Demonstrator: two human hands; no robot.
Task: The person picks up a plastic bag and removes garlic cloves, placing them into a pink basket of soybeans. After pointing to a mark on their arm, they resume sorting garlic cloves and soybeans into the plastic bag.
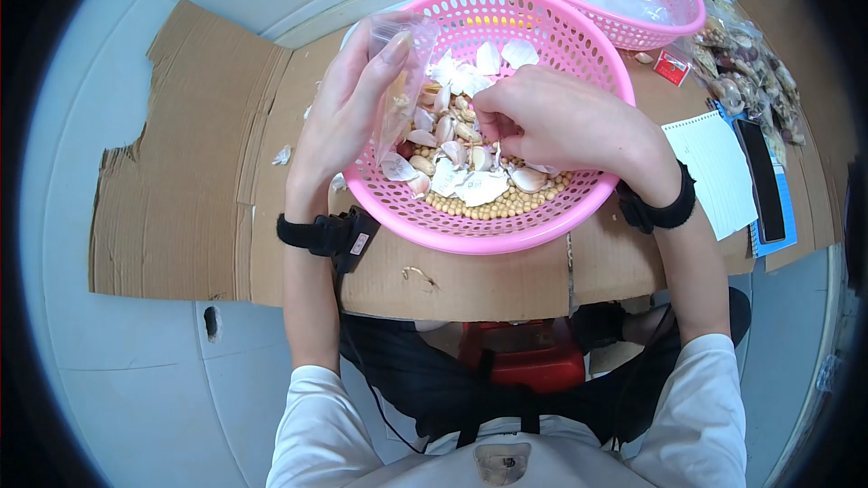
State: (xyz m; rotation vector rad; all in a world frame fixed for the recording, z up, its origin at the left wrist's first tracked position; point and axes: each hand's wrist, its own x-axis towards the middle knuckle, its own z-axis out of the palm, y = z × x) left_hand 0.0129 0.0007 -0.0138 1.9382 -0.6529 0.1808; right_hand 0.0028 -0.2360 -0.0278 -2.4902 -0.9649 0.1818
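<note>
Nearest, a dry scrap (420, 278) lies on the cardboard (506, 294) at the pink basket's (470, 242) 6 o'clock, and inside the rim come soybeans (493, 208), then garlic cloves (529, 179) among white scraps (482, 188), at 7 to 9 o'clock from the right hand (561, 117). That hand's fingers are curled together, perhaps pinching something small, though they hide it. At the basket's 10 o'clock, the left hand (357, 99) is clamped on a clear bag (425, 45); farthest, at 1 o'clock, sits a second basket (633, 36).
</note>
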